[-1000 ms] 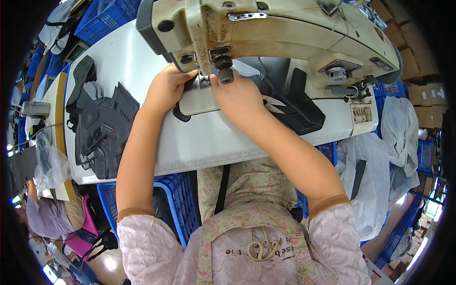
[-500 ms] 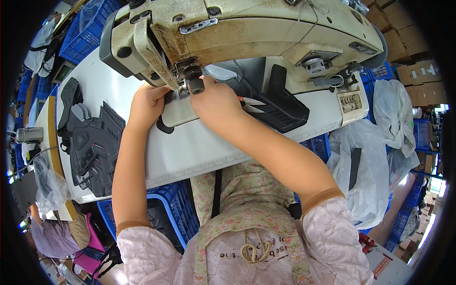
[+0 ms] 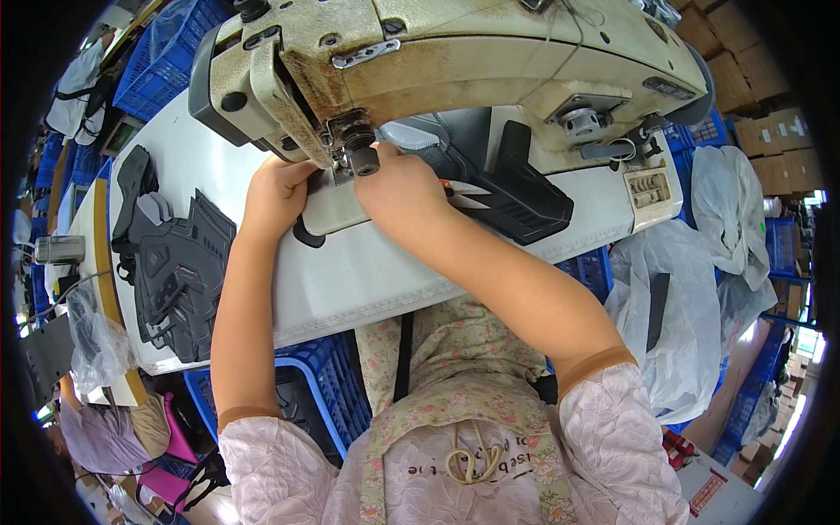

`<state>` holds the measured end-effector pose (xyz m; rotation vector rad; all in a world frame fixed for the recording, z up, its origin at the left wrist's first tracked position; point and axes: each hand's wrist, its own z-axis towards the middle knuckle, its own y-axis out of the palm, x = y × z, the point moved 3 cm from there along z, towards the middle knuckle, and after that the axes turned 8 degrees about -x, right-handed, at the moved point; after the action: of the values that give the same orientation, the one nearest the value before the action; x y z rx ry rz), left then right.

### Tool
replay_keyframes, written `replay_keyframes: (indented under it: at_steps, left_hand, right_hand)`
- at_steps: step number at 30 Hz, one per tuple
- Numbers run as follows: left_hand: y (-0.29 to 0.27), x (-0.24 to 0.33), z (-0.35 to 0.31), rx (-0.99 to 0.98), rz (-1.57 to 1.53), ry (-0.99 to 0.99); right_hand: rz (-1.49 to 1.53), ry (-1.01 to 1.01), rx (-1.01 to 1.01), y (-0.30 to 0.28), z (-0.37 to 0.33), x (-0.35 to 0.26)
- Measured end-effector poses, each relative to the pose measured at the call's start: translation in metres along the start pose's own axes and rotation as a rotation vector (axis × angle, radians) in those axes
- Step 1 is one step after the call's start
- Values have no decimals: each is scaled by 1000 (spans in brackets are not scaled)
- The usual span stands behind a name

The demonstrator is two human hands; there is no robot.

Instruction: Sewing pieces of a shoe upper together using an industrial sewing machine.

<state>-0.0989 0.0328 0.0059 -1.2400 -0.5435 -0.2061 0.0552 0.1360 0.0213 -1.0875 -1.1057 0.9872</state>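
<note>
An old cream sewing machine (image 3: 490, 66) arches over both my hands. My left hand (image 3: 278, 197) is left of the needle, its fingers bent together near the presser foot (image 3: 339, 171); a sliver of something dark shows by the fingertips. On the other side, my right hand (image 3: 401, 188) is closed beside the foot, its fingertips hidden behind the round machine knob (image 3: 364, 157). What either hand pinches is concealed. Scissors (image 3: 468, 192) lie just right of my right wrist, against black moulded pieces (image 3: 525, 206). Behind the hand is a dark grey piece (image 3: 451, 144).
Dark grey cut pieces (image 3: 179, 271) are stacked on the white table (image 3: 350, 289), left of my forearm. A blue crate (image 3: 328, 385) stands under the table edge. Clear plastic bags (image 3: 669, 306) hang at the right. Another person (image 3: 105, 433) sits at lower left.
Both hands stay by the needle with almost the same pose. The whole view has shifted very slightly; nothing has clearly been taken up or let go.
</note>
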Motion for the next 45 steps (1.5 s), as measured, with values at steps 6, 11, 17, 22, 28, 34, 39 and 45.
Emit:
replay_keyframes:
  at_steps: [6,11,17,22,28,34,39,45]
  left_hand:
    - [-1,4,0,12,15,6]
    - [1,3,0,25,-13,13]
    - [-2,-2,-2,5,43,17]
    - [1,2,5,-2,19,-14]
    - [5,-8,0,-23,66,-18]
    - [-1,-4,-8,30,-14,-12]
    - [2,1,4,46,-6,16]
    - [2,0,0,44,2,-9]
  right_hand:
    - [12,2,85,-1,-2,3]
    - [5,-8,85,-1,-4,3]
    - [-86,-32,-98,3,1,-4]
    - [-34,18,-40,8,-1,4]
    - [221,-77,-103,-55,-51,16]
    - [768,749,139,-109,-168,192]
    - [1026,1092,478,-37,-234,345]
    - [1331,1064,524,-23,-226,366]
